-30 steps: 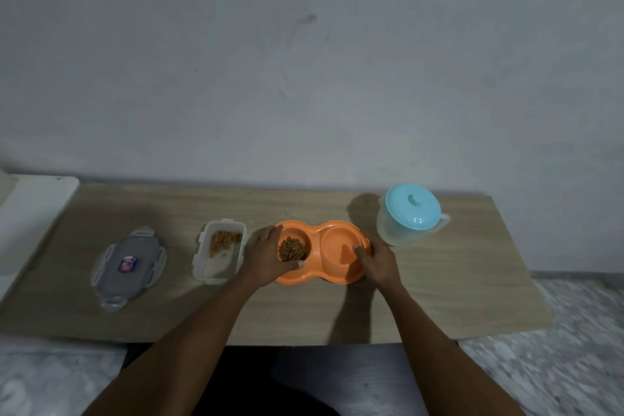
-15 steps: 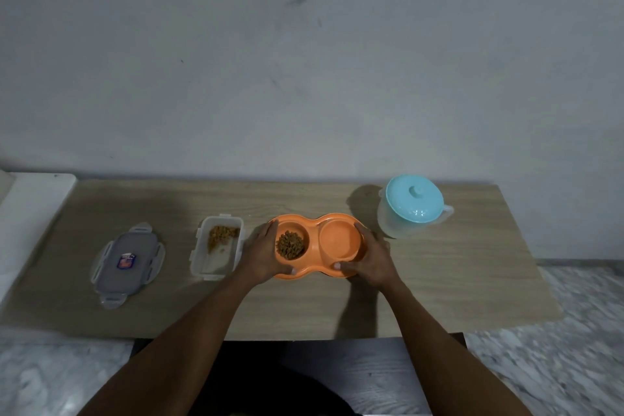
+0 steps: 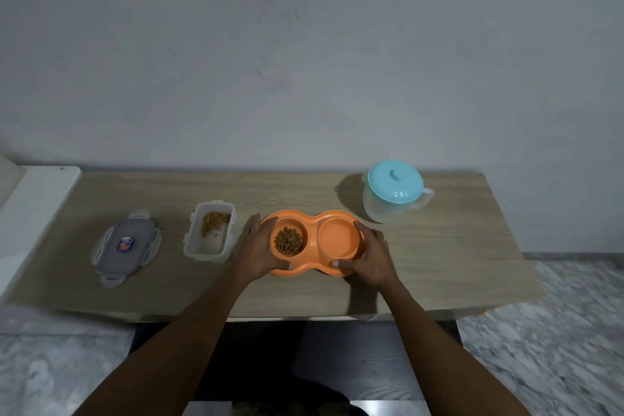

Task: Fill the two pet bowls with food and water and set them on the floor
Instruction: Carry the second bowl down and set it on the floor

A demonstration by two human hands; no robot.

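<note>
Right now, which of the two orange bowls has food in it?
The left bowl of the orange double dish, beside the left hand, holds brown kibble; the right bowl shows only bare orange.

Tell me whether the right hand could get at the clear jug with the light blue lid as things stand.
Probably yes. The clear jug with the light blue lid stands just beyond the right hand, nothing between them, but that hand is gripping the orange double pet bowl and must let go first.

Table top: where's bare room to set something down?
The table is bare right of the right hand and in front of the blue-lidded jug. The back strip behind the open food container is free. Crowded: grey lid, container, orange double bowl.
</note>
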